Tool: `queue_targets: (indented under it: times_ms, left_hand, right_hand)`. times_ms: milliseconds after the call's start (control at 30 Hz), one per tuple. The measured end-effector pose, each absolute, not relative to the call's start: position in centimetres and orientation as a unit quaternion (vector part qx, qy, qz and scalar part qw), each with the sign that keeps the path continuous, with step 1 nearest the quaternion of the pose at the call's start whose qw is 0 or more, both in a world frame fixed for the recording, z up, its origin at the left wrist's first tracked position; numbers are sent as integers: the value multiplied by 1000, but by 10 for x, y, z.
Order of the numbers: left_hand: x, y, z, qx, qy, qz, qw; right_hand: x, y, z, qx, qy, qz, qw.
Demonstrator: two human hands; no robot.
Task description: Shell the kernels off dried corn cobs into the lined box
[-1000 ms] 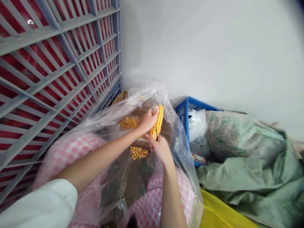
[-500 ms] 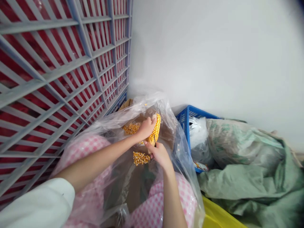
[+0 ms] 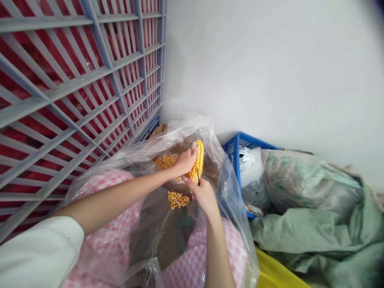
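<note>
My left hand [image 3: 183, 163] is closed around the upper part of an ear of corn [image 3: 198, 158], which stands tilted with yellow kernels over most of its visible side. My right hand [image 3: 204, 195] is closed at the lower end of the ear, on a thin dark tool [image 3: 198, 176] whose tip lies against the kernels. The tool's handle is hidden in the hand, so its kind does not show. Loose kernels [image 3: 178, 199] lie in a heap below the ear, and another heap of kernels [image 3: 165, 161] lies to the left. Both are on the clear plastic sheet [image 3: 168, 228].
A grey-purple slatted crate [image 3: 81, 96] with red behind it rises on the left. Behind is a white wall [image 3: 264, 72]. To the right stand a blue basket [image 3: 238, 160], a stuffed sack [image 3: 300, 176] and green cloth [image 3: 303, 232]. Pink checked cloth [image 3: 108, 236] covers my legs.
Both hands stay on the ear of corn, which has shifted very slightly. The dark tool's tip has moved a little to the right and up. My left forearm sits slightly higher.
</note>
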State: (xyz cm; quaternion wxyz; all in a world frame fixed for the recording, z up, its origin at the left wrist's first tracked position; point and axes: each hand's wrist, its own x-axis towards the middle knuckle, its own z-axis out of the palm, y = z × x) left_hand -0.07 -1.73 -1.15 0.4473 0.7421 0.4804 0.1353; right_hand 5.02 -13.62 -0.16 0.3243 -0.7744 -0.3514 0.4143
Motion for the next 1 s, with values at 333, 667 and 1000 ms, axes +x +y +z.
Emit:
queue_targets:
  times_ms: [333, 667, 1000]
  left_hand:
    - [11, -21, -24, 690, 501, 160, 497]
    - [10, -24, -26, 633, 508, 201, 548]
    - [6, -11, -19, 594, 455, 188, 636]
  right_hand:
    - [62, -140, -2, -812, -342, 352, 316]
    - [61, -138, -15, -793, -329, 366, 359]
    - [55, -137, -10, -796, -331, 358, 358]
